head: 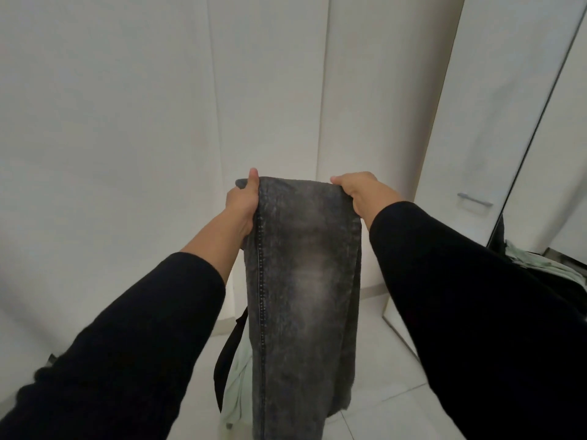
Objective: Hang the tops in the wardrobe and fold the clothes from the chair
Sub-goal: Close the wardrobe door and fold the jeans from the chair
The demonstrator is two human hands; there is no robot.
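Holding up a pair of dark grey washed jeans (pixel 305 281) by the top fold, out in front of the white wardrobe doors (pixel 482 106). Left hand (pixel 243 201) gripping the left corner, thumb on the near face, fingers curled behind (hidden by the cloth). Right hand (pixel 360 192) gripping the right corner, fingers wrapped over the edge. Below the grip, hanging straight down toward the tiled floor (pixel 381 392), side seam under the left hand. Pale green garment (pixel 236 385) lower, behind the jeans, beside a black strap (pixel 228 350)
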